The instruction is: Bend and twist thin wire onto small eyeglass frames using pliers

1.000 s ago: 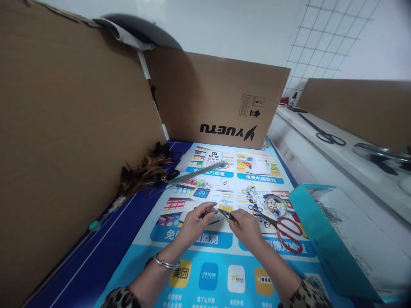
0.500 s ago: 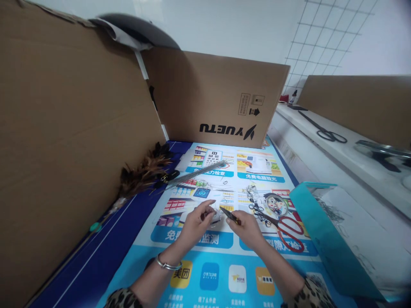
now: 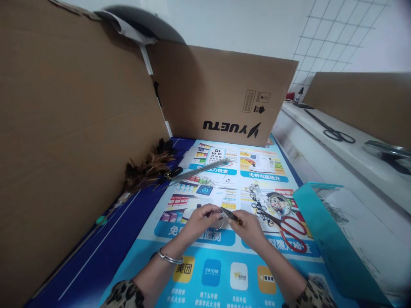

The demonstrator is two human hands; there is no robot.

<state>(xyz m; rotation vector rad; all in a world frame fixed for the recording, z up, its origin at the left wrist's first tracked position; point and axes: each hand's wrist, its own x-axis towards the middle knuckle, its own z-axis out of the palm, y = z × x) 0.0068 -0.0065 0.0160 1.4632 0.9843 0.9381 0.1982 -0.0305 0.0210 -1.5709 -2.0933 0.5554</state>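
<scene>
Above the printed mat, a thin wire loop (image 3: 221,226) is pinched between the closed fingers of my left hand (image 3: 201,220). My right hand (image 3: 248,226) is wrapped round small dark pliers (image 3: 230,214) with pointed jaws. The pliers' tip points left and meets the wire beside my left fingertips; whether the jaws grip it is too small to tell. Right of my right hand lie red-handled scissors (image 3: 293,233), a round clear dish (image 3: 279,204) with a printed figure showing in it, and a pile of small bent wire pieces (image 3: 255,196).
A bundle of straight wires (image 3: 205,169) lies farther back, near brown feathers (image 3: 149,167) at the left. Cardboard panels (image 3: 221,85) stand at the left and back. At the right are a teal box (image 3: 324,239) with wire pieces and a white ledge with black scissors (image 3: 334,132).
My left fingers have closed together round the wire, with the forefinger lowered from its raised position. The pliers' tip is now nearer to them. The whole view has shifted slightly.
</scene>
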